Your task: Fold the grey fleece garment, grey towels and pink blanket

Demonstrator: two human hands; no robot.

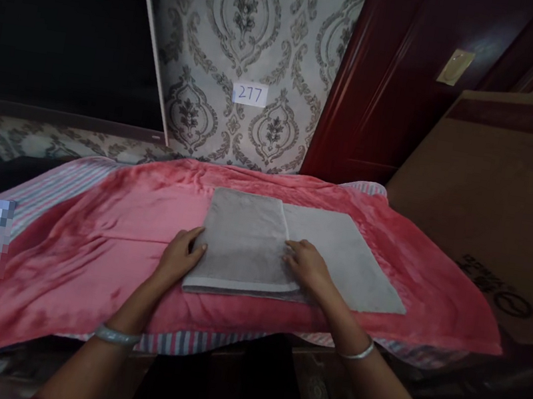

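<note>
A grey towel (pixel 244 240) lies on a pink plush blanket (pixel 144 207). Its left part is doubled over, with a pale edge running along the front, while a lighter single-layer part (pixel 343 259) spreads to the right. My left hand (pixel 181 255) is at the left fold, thumb and index finger closed about the cloth's edge; its other fingers are partly hidden. Over the flap's free edge in the middle, my right hand (pixel 307 265) has its fingers curled and gripping the cloth. Both wrists wear a bangle.
Striped cloth (pixel 178 342) shows beneath the blanket at the front and left. A large cardboard box (pixel 502 210) stands at the right, and a dark television screen (pixel 66 26) at the back left. Behind is a patterned wall with a paper label (pixel 249 94) and a red-brown door (pixel 399 65).
</note>
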